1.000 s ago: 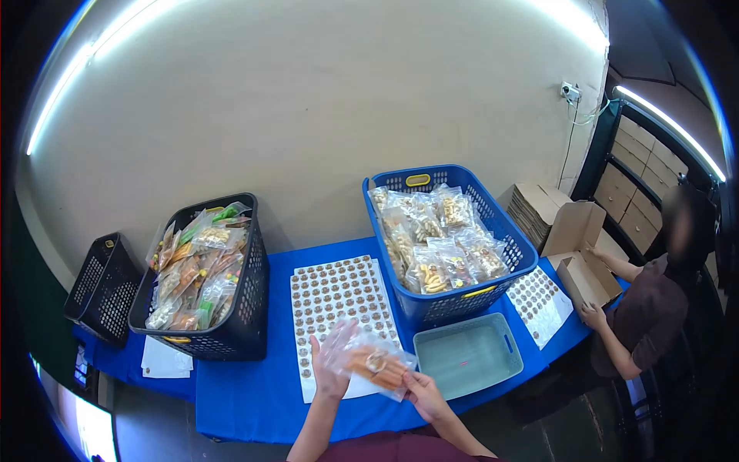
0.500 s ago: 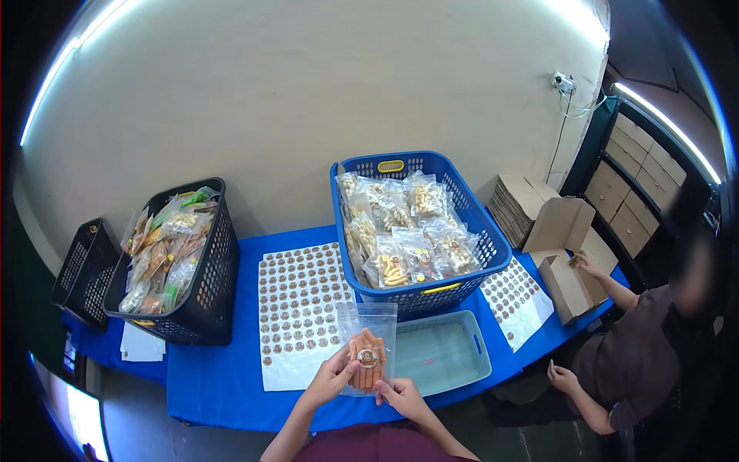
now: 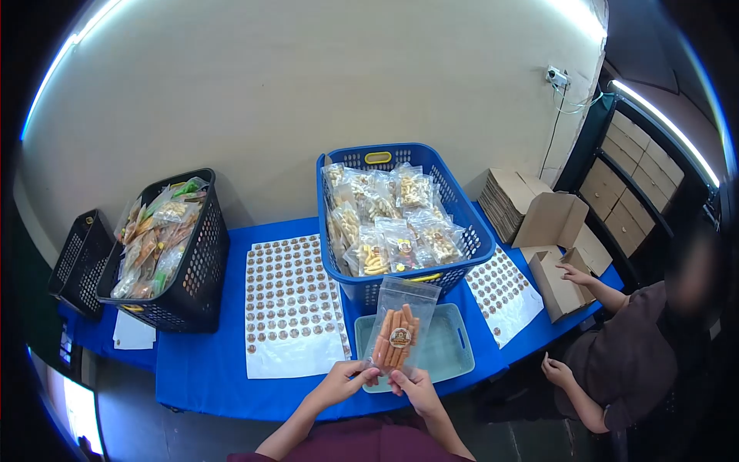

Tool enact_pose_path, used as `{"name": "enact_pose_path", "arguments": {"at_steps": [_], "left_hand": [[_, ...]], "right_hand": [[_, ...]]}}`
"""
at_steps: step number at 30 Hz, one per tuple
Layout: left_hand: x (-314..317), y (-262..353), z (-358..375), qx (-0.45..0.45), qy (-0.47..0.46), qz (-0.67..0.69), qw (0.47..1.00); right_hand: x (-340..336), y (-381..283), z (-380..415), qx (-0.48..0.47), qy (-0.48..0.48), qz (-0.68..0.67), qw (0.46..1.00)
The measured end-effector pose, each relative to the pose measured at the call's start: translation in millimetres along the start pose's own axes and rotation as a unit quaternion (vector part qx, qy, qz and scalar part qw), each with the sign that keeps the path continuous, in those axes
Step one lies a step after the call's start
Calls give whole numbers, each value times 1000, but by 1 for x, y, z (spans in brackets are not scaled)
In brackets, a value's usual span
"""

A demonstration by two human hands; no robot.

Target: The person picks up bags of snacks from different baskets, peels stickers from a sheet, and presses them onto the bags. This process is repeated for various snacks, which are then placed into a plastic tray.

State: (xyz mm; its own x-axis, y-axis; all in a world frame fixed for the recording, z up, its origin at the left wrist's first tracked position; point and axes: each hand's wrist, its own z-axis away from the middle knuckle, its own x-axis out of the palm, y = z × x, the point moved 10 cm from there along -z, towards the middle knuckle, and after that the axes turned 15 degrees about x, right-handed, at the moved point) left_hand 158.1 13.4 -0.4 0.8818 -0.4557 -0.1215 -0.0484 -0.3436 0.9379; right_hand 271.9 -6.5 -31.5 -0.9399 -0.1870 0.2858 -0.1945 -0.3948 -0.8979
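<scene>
A clear zip-lock bag of orange-brown sticks (image 3: 394, 333), with a round label on its front, is held up by its bottom edge. My left hand (image 3: 346, 383) pinches the lower left corner, and my right hand (image 3: 416, 390) grips the bottom edge to the right. Behind the bag lies a pale green tray (image 3: 459, 369), partly covered by it. Beyond that stands a blue basket (image 3: 481, 258) filled with clear bags of pale snacks (image 3: 392, 250). To the left, a sheet of round stickers (image 3: 289, 296) lies flat on the blue cloth.
Black baskets (image 3: 196, 296) stand at the left, the bigger one full of packets. Another sticker sheet (image 3: 504, 296), flattened cardboard (image 3: 504, 204) and an opened carton (image 3: 558, 285) are on the right. A co-worker (image 3: 627, 358) there has one hand at the carton.
The bag has risen and moved right, now tilted, with its sticks and label in plainer view. My left hand has shifted from the bag's side to its bottom corner.
</scene>
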Motion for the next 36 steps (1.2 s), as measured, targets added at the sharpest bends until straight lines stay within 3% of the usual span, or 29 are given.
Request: {"name": "enact_pose_path", "arguments": {"at_steps": [4, 8, 11, 14, 16, 18, 21, 24, 26, 28, 31, 34, 36], "left_hand": [[22, -3, -8, -30, 22, 46, 998], [39, 5, -28, -43, -30, -37, 998], [46, 31, -47, 78, -34, -73, 994], [21, 50, -70, 127, -15, -155, 980], [-20, 85, -81, 213, 62, -275, 935], [-65, 112, -75, 288, 209, -317, 879], [-99, 128, -72, 324, 360, -83, 871], [-97, 87, -100, 137, 285, -30, 948], [-99, 20, -115, 33, 290, 109, 950], [-92, -13, -119, 57, 325, 221, 918], [-74, -19, -98, 42, 258, 139, 955], [-70, -17, -62, 93, 225, -25, 970], [-72, -28, -36, 75, 231, -24, 970]], "right_hand": [[-24, 1, 13, -11, 32, -9, 999], [-39, -2, 31, 1, 50, -24, 998], [-45, -18, 43, -25, 79, 8, 997], [-56, -23, 51, -52, 107, 55, 991], [-74, -18, 59, -47, 156, 49, 985], [-95, -11, 68, -54, 199, 34, 978], [-128, 1, 80, -53, 248, 10, 967], [-158, 8, 95, -61, 306, -21, 950], [-173, 9, 103, -61, 332, -16, 941], [-175, 7, 104, -63, 333, -23, 940], [-170, 3, 101, -67, 333, -15, 940], [-159, 17, 86, -47, 322, -22, 945], [-143, 25, 73, -28, 295, -8, 955]]}}
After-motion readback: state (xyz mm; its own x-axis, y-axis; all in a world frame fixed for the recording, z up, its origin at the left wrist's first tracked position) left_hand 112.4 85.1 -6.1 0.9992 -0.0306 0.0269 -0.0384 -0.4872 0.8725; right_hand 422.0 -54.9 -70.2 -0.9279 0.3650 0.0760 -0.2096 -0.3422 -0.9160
